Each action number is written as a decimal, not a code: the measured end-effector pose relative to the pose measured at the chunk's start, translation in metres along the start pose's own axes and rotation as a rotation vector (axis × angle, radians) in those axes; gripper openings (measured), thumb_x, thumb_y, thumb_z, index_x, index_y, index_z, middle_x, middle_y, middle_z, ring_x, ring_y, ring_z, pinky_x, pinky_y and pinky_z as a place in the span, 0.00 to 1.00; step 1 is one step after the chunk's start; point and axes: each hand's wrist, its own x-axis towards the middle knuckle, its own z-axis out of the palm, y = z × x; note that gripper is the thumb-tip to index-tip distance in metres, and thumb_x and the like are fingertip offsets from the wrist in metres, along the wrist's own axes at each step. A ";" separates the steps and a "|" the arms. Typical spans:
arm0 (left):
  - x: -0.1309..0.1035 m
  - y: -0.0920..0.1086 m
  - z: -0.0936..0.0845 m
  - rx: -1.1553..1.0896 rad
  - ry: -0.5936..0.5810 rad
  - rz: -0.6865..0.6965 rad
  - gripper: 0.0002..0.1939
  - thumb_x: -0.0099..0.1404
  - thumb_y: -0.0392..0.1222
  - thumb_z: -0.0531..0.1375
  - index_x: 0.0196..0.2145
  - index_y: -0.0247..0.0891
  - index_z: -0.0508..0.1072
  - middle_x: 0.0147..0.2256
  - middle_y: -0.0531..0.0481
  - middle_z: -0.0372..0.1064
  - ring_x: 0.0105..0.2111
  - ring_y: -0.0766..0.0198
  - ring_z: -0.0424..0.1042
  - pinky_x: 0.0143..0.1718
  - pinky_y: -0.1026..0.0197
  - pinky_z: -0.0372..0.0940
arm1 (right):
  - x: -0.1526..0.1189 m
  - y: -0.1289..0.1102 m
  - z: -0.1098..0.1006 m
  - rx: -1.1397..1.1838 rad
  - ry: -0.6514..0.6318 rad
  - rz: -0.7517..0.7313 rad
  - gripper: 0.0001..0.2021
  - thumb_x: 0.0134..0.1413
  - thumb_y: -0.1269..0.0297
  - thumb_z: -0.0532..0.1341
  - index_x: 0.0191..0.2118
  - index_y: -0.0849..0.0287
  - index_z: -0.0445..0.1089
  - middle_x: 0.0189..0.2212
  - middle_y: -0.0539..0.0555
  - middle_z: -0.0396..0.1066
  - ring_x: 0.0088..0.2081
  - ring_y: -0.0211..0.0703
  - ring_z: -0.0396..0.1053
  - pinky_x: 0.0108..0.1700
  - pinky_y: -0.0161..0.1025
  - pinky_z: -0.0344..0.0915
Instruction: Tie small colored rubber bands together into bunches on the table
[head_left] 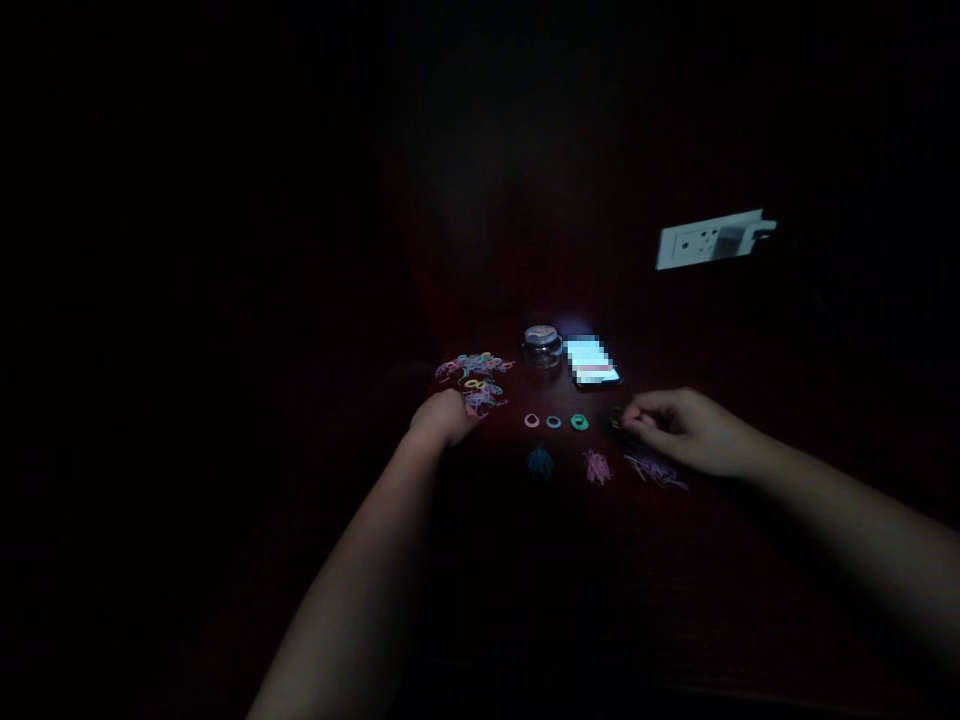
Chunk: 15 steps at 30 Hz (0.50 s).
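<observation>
My left hand (444, 416) is at the near edge of a mixed pile of small coloured hair ties (476, 364). Its fingers look curled, and whatever lies between them is hidden. My right hand (679, 428) pinches a yellow hair tie (616, 418) low over the table. Left of it, in a row, lie a green ring-shaped tie (580, 422), a blue one (553, 422) and a pink one (532, 421). Nearer me are small heaps of thin bands: dark teal (540, 462), pink (598, 466) and purple (654, 466), the last partly beneath my right hand.
A clear round jar (541, 347) with a pale lid stands behind the row. Beside it lies a phone (592, 360) with a bright screen. A socket strip (709, 241) is on the wall at right. The dark reddish table (570, 560) is dimly lit.
</observation>
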 end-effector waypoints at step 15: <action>-0.002 0.004 0.000 -0.092 0.094 -0.002 0.10 0.56 0.48 0.58 0.28 0.39 0.74 0.31 0.45 0.75 0.31 0.58 0.73 0.30 0.62 0.62 | 0.001 0.004 0.003 0.044 0.015 -0.001 0.12 0.56 0.56 0.58 0.31 0.60 0.70 0.21 0.48 0.63 0.23 0.36 0.58 0.25 0.34 0.56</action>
